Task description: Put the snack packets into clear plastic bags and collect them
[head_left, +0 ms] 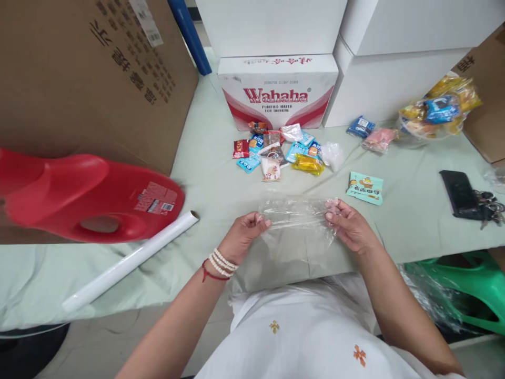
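Observation:
A clear plastic bag (294,218) is stretched sideways between my two hands, just above the near part of the table. My left hand (246,234), with beads at the wrist, pinches its left end between thumb and fingers. At the other end my right hand (351,226) grips the crumpled plastic. Beyond the bag lies a loose pile of wrapped snacks, among them a yellow packet (308,164), a small red packet (240,148) and a white one (271,169). To the right of the pile rests a mint-green snack packet (365,188).
A Wahaha carton (278,95) and white boxes (394,84) line the back. A big red plastic jug (118,202) and a white roll (130,263) lie left. A bowl of snacks (418,131), a phone (460,192) and keys (491,205) are right.

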The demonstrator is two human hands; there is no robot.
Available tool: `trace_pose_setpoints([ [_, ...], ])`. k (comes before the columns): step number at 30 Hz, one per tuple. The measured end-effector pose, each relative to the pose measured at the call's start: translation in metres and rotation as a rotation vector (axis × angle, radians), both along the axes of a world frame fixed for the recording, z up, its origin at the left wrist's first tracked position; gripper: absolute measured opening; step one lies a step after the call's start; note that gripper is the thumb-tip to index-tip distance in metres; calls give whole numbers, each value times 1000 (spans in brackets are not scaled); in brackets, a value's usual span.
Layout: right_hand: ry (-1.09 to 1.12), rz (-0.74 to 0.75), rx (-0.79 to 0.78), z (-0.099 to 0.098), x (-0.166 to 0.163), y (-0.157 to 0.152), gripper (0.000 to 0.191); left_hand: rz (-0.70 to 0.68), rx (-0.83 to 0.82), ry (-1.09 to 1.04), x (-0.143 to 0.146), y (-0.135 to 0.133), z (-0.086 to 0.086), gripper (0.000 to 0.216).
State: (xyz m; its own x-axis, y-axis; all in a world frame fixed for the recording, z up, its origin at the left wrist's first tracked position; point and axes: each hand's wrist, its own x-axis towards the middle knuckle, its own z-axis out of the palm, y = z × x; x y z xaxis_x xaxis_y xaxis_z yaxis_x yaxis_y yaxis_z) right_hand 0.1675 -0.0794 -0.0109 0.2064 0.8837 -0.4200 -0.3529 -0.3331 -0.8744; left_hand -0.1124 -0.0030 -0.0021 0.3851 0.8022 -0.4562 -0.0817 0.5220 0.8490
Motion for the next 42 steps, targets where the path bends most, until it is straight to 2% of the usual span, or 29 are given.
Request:
trace_pose_setpoints([
  [4,12,11,11,-5,0,1,51,28,-36,-116,-6,-4,2,53],
  [6,-51,0,34,-10,0,1,52,104,-40,-74,-8,-5,-3,56],
  [8,-168,-2,42,-16,1,0,53,193,26,67,-10,-4,-14,55],
  [12,-348,-7,-11,-30,5,-1,51,297,278,486,-17,-8,-33,46],
  [15,-393,-23,-14,-35,6,-2,54,399,628,698,-19,-19,-35,45],
  [17,-418,-12,-24,-34,4,1,55,301,883,695,-15,-26,-33,35],
  [19,-455,13,-34,-33,3,6,55,18,1041,646,-8,-28,-32,30],
  [22,-551,18,-19,-30,12,14,55,-384,1089,755,-4,-22,-37,47],
  [24,-627,4,-27,-30,29,15,56,-539,1101,920,-9,-16,-42,59],
  [26,-722,-14,-81,-27,55,12,56,-633,1136,1030,-20,-15,-48,67],
  [29,-980,-39,-141,-16,85,16,47,-655,1200,1062,-34,-24,-55,78],
  [31,-1189,10,-83,-4,88,33,40,-618,1222,1053,-38,-32,-58,87],
  [33,-1373,127,26,5,74,63,37,-575,1223,1048,-37,-38,-59,91],
  [35,-1542,249,86,11,49,101,46,-546,1216,1046,-35,-41,-60,86],
  [38,-1711,458,-79,12,15,148,64,-518,1197,1055,-32,-41,-59,69],
  [40,-1763,575,-185,14,3,163,58,-504,1172,1067,-30,-40,-58,64],
  [42,-1817,573,-178,20,2,161,50,-500,1147,1071,-29,-40,-57,65],
])
